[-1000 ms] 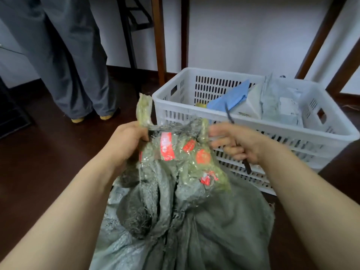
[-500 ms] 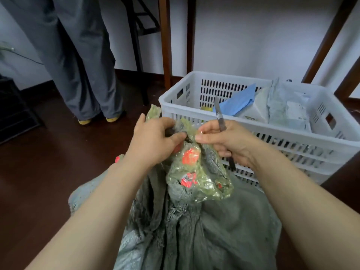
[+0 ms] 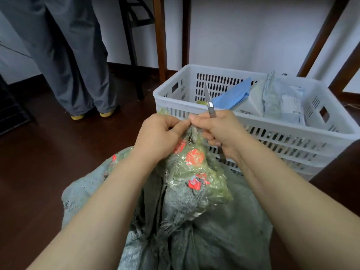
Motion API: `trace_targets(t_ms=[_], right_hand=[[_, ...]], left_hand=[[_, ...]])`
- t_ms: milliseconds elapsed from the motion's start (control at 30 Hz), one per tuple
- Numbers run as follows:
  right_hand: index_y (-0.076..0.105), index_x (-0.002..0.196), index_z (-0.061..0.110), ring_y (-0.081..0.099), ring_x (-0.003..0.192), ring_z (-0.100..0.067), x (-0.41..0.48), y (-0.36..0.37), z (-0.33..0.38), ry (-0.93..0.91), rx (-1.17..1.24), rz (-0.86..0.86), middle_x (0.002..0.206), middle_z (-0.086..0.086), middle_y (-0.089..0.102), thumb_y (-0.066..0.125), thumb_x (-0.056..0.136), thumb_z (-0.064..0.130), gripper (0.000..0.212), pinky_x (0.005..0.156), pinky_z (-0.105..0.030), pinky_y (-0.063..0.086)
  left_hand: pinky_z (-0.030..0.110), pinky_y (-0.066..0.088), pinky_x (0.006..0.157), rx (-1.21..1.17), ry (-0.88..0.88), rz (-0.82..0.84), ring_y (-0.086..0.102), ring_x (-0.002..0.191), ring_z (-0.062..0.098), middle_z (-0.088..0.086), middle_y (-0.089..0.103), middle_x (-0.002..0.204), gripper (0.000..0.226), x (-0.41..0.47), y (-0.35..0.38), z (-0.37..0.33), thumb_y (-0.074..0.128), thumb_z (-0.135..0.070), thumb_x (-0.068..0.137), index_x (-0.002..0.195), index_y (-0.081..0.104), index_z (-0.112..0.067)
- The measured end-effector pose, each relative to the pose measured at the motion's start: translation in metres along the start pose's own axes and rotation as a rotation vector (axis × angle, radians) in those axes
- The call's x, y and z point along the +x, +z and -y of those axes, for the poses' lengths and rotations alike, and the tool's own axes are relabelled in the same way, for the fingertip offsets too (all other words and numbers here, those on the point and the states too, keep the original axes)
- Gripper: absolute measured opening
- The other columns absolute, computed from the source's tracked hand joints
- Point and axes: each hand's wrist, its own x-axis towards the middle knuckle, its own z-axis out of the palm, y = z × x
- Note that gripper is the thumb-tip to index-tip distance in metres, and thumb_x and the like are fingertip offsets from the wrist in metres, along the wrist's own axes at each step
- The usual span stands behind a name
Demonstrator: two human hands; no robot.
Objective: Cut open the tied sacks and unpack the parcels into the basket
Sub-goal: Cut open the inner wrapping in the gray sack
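Sack [image 3: 214, 230] at lower centre, taped neck [image 3: 194, 172] uncut as I judge it. My left hand [image 3: 157, 137] pinches the neck's top; my right hand [image 3: 218, 131] pinches alongside, fingers curled round a knife [image 3: 209, 102]. Beyond, upper right, the basket [image 3: 272, 137] holds some parcels [image 3: 282, 102].

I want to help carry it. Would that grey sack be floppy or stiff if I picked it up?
Probably floppy: the sack sags in soft folds on the floor. The shiny tape round its neck may feel slippery. It bulges, so it may be heavy.
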Motion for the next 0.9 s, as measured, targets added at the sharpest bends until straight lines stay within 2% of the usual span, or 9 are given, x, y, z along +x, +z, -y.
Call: trace_targets(t_ms=[133, 267, 333, 467, 600, 700, 800, 867, 900], right_hand=[[0.061, 0.081, 0.003, 0.028, 0.038, -0.006, 0.014, 0.003, -0.012, 0.164, 0.222, -0.068, 0.051, 0.004, 0.047, 0.073, 0.079, 0.008, 0.013, 0.029, -0.017, 0.021], [0.056, 0.079, 0.003, 0.028, 0.038, -0.007, 0.022, 0.007, -0.020, 0.241, 0.274, -0.162, 0.060, -0.003, 0.050, 0.069, 0.077, -0.001, 0.014, 0.029, -0.017, 0.018], [0.055, 0.075, 0.003, 0.028, 0.035, -0.007, 0.024, 0.010, -0.025, 0.270, 0.278, -0.221, 0.051, -0.001, 0.051, 0.066, 0.076, -0.006, 0.014, 0.030, -0.015, 0.018], [0.060, 0.086, -0.002, 0.031, 0.026, -0.005, 0.030, -0.001, -0.040, 0.295, 0.292, -0.400, 0.035, 0.004, 0.050, 0.063, 0.080, -0.007, 0.009, 0.030, -0.014, 0.021], [0.061, 0.106, -0.006, 0.032, 0.025, -0.005, 0.037, -0.033, -0.053, 0.293, 0.281, -0.571, 0.060, -0.005, 0.060, 0.059, 0.083, -0.007, 0.023, 0.030, -0.011, 0.023], [0.064, 0.104, -0.006, 0.041, 0.032, -0.006, 0.045, -0.041, -0.054, 0.252, 0.228, -0.636, 0.071, -0.008, 0.065, 0.060, 0.085, -0.001, 0.021, 0.032, -0.012, 0.028], [0.061, 0.107, -0.004, 0.055, 0.060, -0.015, 0.044, -0.062, -0.060, 0.266, 0.167, -0.800, 0.088, -0.005, 0.064, 0.062, 0.084, 0.005, 0.025, 0.050, -0.023, 0.043], [0.055, 0.100, -0.003, 0.056, 0.070, -0.020, 0.036, -0.088, -0.068, 0.312, 0.135, -0.924, 0.086, -0.006, 0.058, 0.059, 0.083, 0.004, 0.019, 0.064, -0.027, 0.046], [0.056, 0.097, -0.003, 0.056, 0.062, -0.019, 0.032, -0.098, -0.071, 0.330, 0.111, -0.932, 0.078, -0.007, 0.057, 0.059, 0.081, 0.002, 0.018, 0.059, -0.026, 0.046]], left_hand=[[0.030, 0.037, 0.054, 0.253, 0.140, 0.005, 0.051, 0.055, 0.023, 0.002, 0.057, 0.052, 0.029, -0.004, 0.010, -0.001, 0.060, -0.030, 0.092, 0.073, 0.071, -0.012], [0.026, 0.022, 0.053, 0.411, 0.316, -0.029, 0.035, 0.049, 0.022, -0.008, 0.030, 0.043, 0.037, -0.007, 0.012, 0.005, 0.056, -0.029, 0.088, 0.054, 0.042, -0.023], [0.027, 0.025, 0.059, 0.436, 0.374, 0.011, 0.035, 0.048, 0.027, -0.006, 0.032, 0.045, 0.033, -0.010, 0.016, 0.008, 0.051, -0.029, 0.084, 0.055, 0.036, -0.025], [0.027, 0.027, 0.073, 0.449, 0.449, 0.060, 0.047, 0.049, 0.029, -0.001, 0.053, 0.047, 0.039, -0.019, 0.022, 0.006, 0.042, -0.034, 0.086, 0.054, 0.052, -0.013], [0.022, 0.029, 0.081, 0.433, 0.571, 0.100, 0.053, 0.048, 0.025, -0.002, 0.060, 0.051, 0.040, -0.024, 0.018, 0.002, 0.043, -0.035, 0.088, 0.065, 0.068, -0.014], [0.018, 0.028, 0.074, 0.412, 0.552, 0.086, 0.057, 0.050, 0.027, -0.002, 0.062, 0.052, 0.041, -0.024, 0.013, -0.002, 0.044, -0.037, 0.088, 0.068, 0.071, -0.014], [0.023, 0.038, 0.067, 0.371, 0.528, 0.097, 0.062, 0.058, 0.026, 0.000, 0.065, 0.057, 0.040, -0.027, -0.005, -0.009, 0.046, -0.040, 0.087, 0.074, 0.074, -0.015], [0.030, 0.049, 0.061, 0.319, 0.441, 0.066, 0.065, 0.063, 0.024, 0.005, 0.069, 0.063, 0.042, -0.023, -0.025, -0.002, 0.047, -0.043, 0.086, 0.078, 0.074, -0.012], [0.034, 0.049, 0.061, 0.301, 0.372, 0.042, 0.065, 0.065, 0.022, 0.008, 0.069, 0.066, 0.043, -0.021, -0.034, 0.004, 0.049, -0.045, 0.086, 0.078, 0.072, -0.010]])
